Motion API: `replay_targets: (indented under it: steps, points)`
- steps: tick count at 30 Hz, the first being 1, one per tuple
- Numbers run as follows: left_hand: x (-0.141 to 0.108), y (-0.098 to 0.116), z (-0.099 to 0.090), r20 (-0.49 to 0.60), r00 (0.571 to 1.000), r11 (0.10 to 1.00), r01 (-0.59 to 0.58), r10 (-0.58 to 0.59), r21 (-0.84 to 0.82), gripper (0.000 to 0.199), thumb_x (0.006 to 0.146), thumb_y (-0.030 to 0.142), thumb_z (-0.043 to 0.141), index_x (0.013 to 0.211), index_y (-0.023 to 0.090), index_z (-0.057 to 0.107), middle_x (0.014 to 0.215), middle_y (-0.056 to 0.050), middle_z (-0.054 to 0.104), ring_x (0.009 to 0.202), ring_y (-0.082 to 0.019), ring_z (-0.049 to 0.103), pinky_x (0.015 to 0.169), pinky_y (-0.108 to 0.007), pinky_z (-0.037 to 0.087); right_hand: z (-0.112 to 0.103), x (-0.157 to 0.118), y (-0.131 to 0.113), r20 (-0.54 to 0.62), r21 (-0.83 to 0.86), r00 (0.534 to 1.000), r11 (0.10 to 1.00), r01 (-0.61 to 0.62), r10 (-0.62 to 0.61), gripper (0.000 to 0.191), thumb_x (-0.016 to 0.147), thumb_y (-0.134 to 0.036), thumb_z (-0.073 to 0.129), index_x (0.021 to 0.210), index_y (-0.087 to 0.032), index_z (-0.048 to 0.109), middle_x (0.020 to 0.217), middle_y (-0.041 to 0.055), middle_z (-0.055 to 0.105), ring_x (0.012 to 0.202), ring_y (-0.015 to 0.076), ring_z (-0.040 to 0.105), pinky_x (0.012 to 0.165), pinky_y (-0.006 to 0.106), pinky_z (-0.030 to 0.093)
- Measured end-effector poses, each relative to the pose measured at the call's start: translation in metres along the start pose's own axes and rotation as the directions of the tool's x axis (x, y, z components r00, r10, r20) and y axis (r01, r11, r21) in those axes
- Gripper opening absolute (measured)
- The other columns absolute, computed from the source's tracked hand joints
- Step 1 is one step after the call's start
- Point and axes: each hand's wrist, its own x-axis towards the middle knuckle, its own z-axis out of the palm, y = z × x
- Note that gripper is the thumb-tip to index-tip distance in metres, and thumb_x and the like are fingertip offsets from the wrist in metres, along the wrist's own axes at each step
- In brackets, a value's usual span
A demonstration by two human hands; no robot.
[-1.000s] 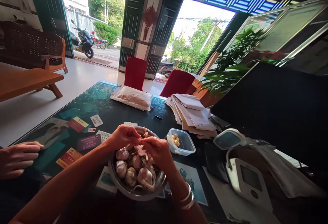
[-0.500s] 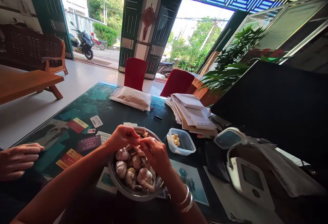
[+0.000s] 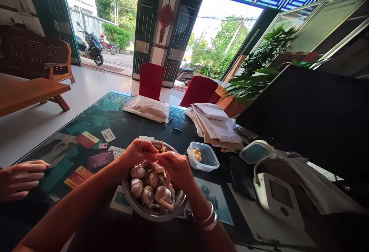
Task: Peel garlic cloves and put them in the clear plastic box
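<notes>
Over the far part of a metal bowl (image 3: 155, 216), my left hand (image 3: 140, 152) and my right hand (image 3: 178, 167) meet at the fingertips. Both are closed in a pinch on a small thing that looks like a garlic clove, mostly hidden by the fingers. Below them the bowl holds several whole garlic bulbs (image 3: 163, 196) with purplish-white skin, and loose papery skins. Right of my right hand stands a clear plastic box (image 3: 211, 159) with several peeled garlic cloves (image 3: 197, 154) at its left end.
Another person's hand (image 3: 24, 179) rests at the left edge. Behind the box lies a stack of papers (image 3: 215, 123); a plastic-wrapped packet (image 3: 147, 109) is farther back. To the right are a white device with a screen (image 3: 278, 198) and a dark monitor (image 3: 311, 117). Cards (image 3: 100, 159) show on the glass-topped desk.
The view has shifted slightly, so everything sits a little higher. My hands keep their pinch over the bowl, with small finger movements. The bulbs and peeled cloves look unchanged.
</notes>
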Motion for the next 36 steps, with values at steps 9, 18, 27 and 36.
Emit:
replay_targets:
  steps: [9, 18, 27, 36]
  points:
    - [-0.002, -0.003, 0.001, 0.051, 0.999, 0.995, -0.001, -0.004, 0.096, 0.027, 0.062, 0.029, 0.077, 0.077, 0.008, 0.067, 0.073, -0.008, 0.071, 0.064, -0.017, 0.064, 0.063, -0.028, 0.05, 0.006, -0.004, 0.007, 0.02, -0.231, 0.998, 0.971, 0.065, -0.063, 0.012, 0.08, -0.013, 0.049, 0.078, -0.019, 0.059, 0.072, 0.0019, 0.064, 0.067, 0.0152, 0.058, 0.065, 0.025, 0.043]
    - [-0.005, 0.009, 0.007, 0.148, 0.989, 0.999, -0.013, 0.008, 0.036, 0.023, 0.066, 0.024, 0.074, 0.081, 0.01, 0.063, 0.072, -0.005, 0.067, 0.066, -0.015, 0.061, 0.063, -0.025, 0.047, 0.001, -0.001, 0.008, -0.031, -0.19, 0.999, 0.981, -0.021, 0.016, 0.012, 0.083, -0.015, 0.047, 0.076, -0.02, 0.055, 0.073, 0.0022, 0.062, 0.068, 0.0156, 0.057, 0.065, 0.025, 0.042]
    - [-0.005, 0.006, 0.006, 0.206, 0.979, 0.998, -0.018, 0.006, 0.056, 0.021, 0.068, 0.018, 0.071, 0.085, 0.012, 0.061, 0.075, -0.004, 0.065, 0.064, -0.013, 0.059, 0.06, -0.023, 0.045, 0.0, 0.001, 0.002, -0.066, -0.147, 0.996, 0.986, -0.074, 0.065, 0.015, 0.084, -0.017, 0.047, 0.076, -0.019, 0.058, 0.07, 0.0022, 0.063, 0.065, 0.0159, 0.057, 0.062, 0.026, 0.043]
    - [-0.005, 0.009, 0.006, 0.231, 0.971, 0.994, -0.032, 0.056, -0.104, 0.039, 0.065, 0.023, 0.074, 0.096, 0.015, 0.051, 0.081, -0.004, 0.066, 0.066, -0.012, 0.059, 0.061, -0.022, 0.044, -0.003, 0.002, 0.0, -0.04, 0.066, 0.999, 0.997, -0.034, 0.037, 0.011, 0.081, -0.022, 0.06, 0.09, -0.022, 0.067, 0.082, 0.0027, 0.065, 0.072, 0.0156, 0.061, 0.068, 0.027, 0.048]
